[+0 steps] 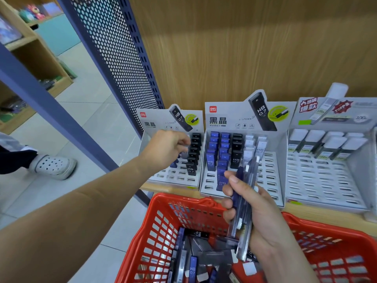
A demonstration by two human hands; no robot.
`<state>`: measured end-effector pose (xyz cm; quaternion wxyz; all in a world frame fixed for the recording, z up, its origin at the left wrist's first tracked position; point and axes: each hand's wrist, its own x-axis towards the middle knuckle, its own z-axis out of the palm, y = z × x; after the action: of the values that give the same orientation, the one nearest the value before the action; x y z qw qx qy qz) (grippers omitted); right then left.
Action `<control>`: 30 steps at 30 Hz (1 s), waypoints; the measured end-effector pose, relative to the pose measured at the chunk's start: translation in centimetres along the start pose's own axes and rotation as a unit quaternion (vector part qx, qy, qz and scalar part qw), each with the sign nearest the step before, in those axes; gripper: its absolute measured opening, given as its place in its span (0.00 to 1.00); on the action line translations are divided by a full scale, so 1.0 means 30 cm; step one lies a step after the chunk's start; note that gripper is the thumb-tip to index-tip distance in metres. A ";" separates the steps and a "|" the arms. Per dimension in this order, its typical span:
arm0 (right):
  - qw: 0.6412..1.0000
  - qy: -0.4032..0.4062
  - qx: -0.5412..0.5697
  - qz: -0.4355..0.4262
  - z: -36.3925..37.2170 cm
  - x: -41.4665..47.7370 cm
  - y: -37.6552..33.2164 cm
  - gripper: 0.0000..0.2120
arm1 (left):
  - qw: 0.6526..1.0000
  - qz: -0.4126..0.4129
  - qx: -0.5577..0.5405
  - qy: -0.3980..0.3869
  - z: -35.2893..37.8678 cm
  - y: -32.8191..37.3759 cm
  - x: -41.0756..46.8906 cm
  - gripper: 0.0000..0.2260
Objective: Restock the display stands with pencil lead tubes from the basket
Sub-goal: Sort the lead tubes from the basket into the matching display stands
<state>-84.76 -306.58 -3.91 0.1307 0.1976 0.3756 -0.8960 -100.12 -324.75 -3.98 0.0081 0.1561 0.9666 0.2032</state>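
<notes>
Lead tubes point(192, 268) in red basket point(179, 198)

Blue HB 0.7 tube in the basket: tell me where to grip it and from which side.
Pinch the blue HB 0.7 tube across its long edges at mid-length, coming straight down: it lies label-up, and the walls of the red basket block the sides.

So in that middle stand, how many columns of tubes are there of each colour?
Middle stand, columns of tubes by colour:
Blue columns: 2
Black columns: 1
White columns: 2
Total: 5
</notes>
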 end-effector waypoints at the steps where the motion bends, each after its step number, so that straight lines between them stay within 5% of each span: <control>1: 1.000 -0.003 -0.002 0.000 -0.001 0.000 0.001 0.17 | 1.000 0.001 -0.003 0.006 -0.001 0.002 -0.002 0.07; 16: 0.999 -0.029 -0.035 -0.003 0.022 -0.016 0.018 0.11 | 0.989 0.065 0.135 0.003 0.005 -0.006 -0.006 0.12; 19: 1.000 -0.026 -0.009 0.006 0.035 -0.020 0.025 0.12 | 0.998 -0.014 -0.022 0.048 -0.038 0.067 -0.063 0.11; 22: 1.000 -0.005 0.009 -0.005 0.046 -0.011 0.035 0.16 | 0.971 -0.055 -0.231 -0.020 -0.109 0.159 -0.157 0.09; 25: 0.999 -0.002 0.045 0.014 0.068 -0.009 0.040 0.12 | 0.965 0.002 -0.255 -0.067 -0.160 0.220 -0.274 0.07; 30: 0.998 -0.016 0.048 0.028 0.096 -0.031 0.047 0.13 | 0.964 0.011 -0.236 -0.120 -0.130 0.234 -0.391 0.17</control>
<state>-84.11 -309.57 -2.53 0.1518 0.1999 0.3247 -0.9119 -87.19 -323.77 1.81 0.1585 0.1834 0.8814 0.4055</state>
